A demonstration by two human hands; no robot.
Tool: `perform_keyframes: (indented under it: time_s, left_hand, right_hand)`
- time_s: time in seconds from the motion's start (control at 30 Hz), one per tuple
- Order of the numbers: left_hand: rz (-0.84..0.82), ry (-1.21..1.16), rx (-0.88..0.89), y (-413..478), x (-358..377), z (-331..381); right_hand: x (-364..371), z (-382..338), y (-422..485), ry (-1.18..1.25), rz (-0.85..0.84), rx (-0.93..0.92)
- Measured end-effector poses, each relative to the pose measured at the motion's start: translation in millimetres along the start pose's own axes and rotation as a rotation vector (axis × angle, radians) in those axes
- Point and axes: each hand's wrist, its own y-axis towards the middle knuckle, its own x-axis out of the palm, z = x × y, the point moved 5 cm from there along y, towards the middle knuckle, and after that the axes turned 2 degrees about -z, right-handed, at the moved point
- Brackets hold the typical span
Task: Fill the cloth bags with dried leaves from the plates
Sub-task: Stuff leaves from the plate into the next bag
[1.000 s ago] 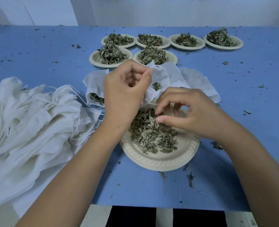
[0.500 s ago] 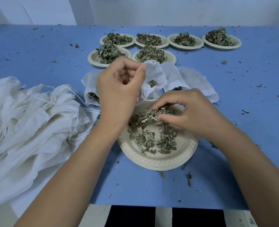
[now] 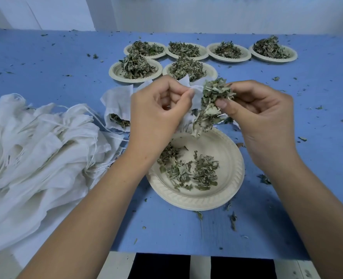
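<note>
The left hand (image 3: 158, 109) is curled, thumb and forefinger pinching the rim of a white cloth bag (image 3: 195, 91) that shows at its three o'clock. The right hand (image 3: 261, 117) grips a clump of dried leaves (image 3: 213, 99) between thumb and fingertips. The clump sits at that hand's ten o'clock, against the bag's cloth, with a few leaves trailing downward. At the clump's six o'clock lies the near plate (image 3: 235, 174), holding loose leaves (image 3: 192, 172). A pile of empty bags (image 3: 38, 150) lies at the plate's nine o'clock, and six heaped plates (image 3: 186, 57) at its twelve o'clock. A second bag (image 3: 118, 105) with leaves inside rests at the left hand's nine o'clock.
</note>
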Motion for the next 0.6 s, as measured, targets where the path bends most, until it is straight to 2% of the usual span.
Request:
perform_keyframes:
  time_s: [0.13, 0.3, 0.37, 0.47, 0.6]
  left_hand:
    - [-0.021, -0.049, 0.004, -2, 2, 1]
    - [-0.056, -0.06, 0.004, -5, 8, 2]
    - [-0.061, -0.05, 0.009, -6, 8, 3]
    - [-0.014, -0.033, 0.017, -3, 4, 4]
    - [-0.025, -0.016, 0.02, -4, 5, 2]
  right_hand:
    - [4, 2, -6, -0.238, -0.01, -0.086]
    - [17, -3, -14, -0.696, -0.09, -0.408]
    - [18, -4, -15, -0.718, -0.114, -0.43]
    - [13, -6, -13, -0.57, -0.136, -0.352]
    - [18, -12, -18, -0.658, -0.112, -0.505]
